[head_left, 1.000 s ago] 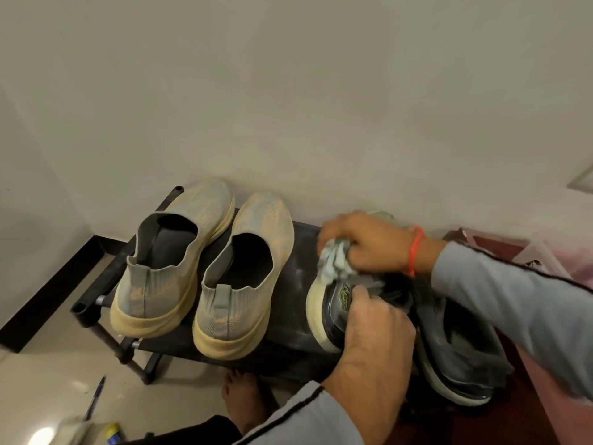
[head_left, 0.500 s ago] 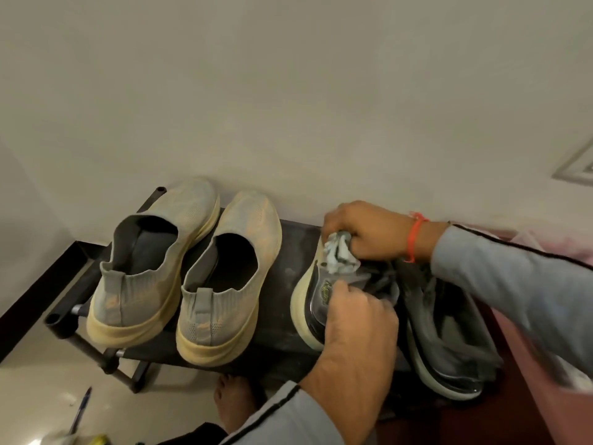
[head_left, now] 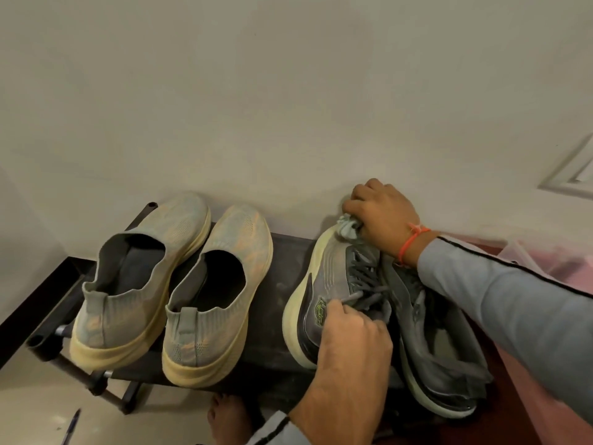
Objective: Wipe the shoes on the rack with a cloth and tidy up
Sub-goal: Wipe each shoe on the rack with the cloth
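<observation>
Grey laced sneaker (head_left: 333, 284) sits on the rack (head_left: 276, 252), right of the knit slip-ons (head_left: 179, 284). Right hand (head_left: 382, 216), its grip bunched round the cloth (head_left: 348, 228), has slid from the tongue up to the toe by the wall. Left hand (head_left: 349, 335) still pinches the collar, steadying. The wipe looks to be finishing this shoe; its twin (head_left: 442, 348) beside it waits.

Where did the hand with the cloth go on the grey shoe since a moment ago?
The right hand, gripping the cloth, slid from near the laces forward to the toe of the grey lace-up shoe, by the wall. The left hand kept holding that shoe at its heel end. The two slip-on shoes stayed put on the rack.
</observation>
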